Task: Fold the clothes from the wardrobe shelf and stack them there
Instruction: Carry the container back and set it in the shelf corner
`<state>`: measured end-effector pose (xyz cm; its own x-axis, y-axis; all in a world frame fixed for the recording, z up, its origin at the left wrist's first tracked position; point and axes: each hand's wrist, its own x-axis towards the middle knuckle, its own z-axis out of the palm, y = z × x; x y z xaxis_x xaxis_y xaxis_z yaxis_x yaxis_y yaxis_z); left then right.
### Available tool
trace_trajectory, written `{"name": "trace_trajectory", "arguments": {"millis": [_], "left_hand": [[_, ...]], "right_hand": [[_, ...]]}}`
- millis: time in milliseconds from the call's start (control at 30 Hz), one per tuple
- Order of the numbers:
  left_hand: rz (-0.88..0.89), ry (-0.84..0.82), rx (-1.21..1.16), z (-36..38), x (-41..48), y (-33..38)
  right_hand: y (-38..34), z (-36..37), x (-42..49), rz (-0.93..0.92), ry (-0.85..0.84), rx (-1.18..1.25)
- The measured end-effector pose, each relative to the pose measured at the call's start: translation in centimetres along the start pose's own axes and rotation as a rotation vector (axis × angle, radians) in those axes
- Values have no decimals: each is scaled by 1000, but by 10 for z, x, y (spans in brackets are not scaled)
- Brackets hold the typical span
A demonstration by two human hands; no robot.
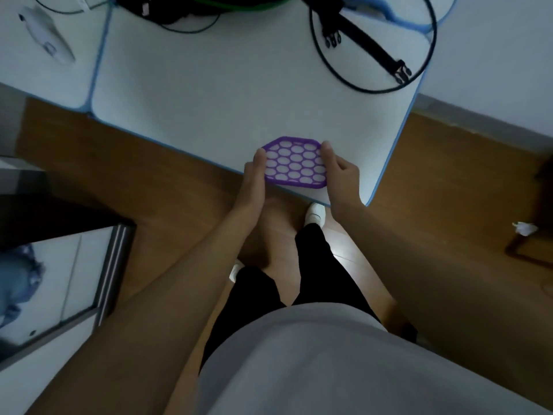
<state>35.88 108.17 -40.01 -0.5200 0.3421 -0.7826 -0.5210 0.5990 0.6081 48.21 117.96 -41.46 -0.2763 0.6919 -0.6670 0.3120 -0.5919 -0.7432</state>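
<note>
A flat purple honeycomb grid [294, 163] lies on the near corner of the white table [239, 94] with its blue edge. My left hand [253, 172] lies against the grid's left side with its fingers straight. My right hand [339, 170] holds the grid's right side, thumb along the edge and fingers curled. No clothes lie on the table. A bluish crumpled cloth [18, 283] shows in the framed panel at the lower left.
A black cable loop [371, 46] and a black strap with clips [368, 43] lie at the table's far right. A white device [45, 35] sits on the neighbouring table at the far left. Crumpled paper [524, 228] lies on the wooden floor at the right.
</note>
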Motion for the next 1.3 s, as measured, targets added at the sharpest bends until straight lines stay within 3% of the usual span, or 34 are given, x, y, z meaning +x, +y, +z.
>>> {"name": "trace_trajectory", "arguments": {"millis": [200,433,833,933,1300], "left_hand": [[48,-70,-15,5,-5,2],[48,-69,-315,-68,-41,-38],[112,111,-679,-279,-173,-134],[204,142,-792,-336,-217,-151],[398,477,-799,-528,-332,-201]], "right_hand": [[11,-6,-4,83,71,108],[8,28,-48,64,-266,50],[40,196,-212,20,-735,-279],[56,247,-264,56,-836,-317],[78,424,-440,152,-1087,-517]]}}
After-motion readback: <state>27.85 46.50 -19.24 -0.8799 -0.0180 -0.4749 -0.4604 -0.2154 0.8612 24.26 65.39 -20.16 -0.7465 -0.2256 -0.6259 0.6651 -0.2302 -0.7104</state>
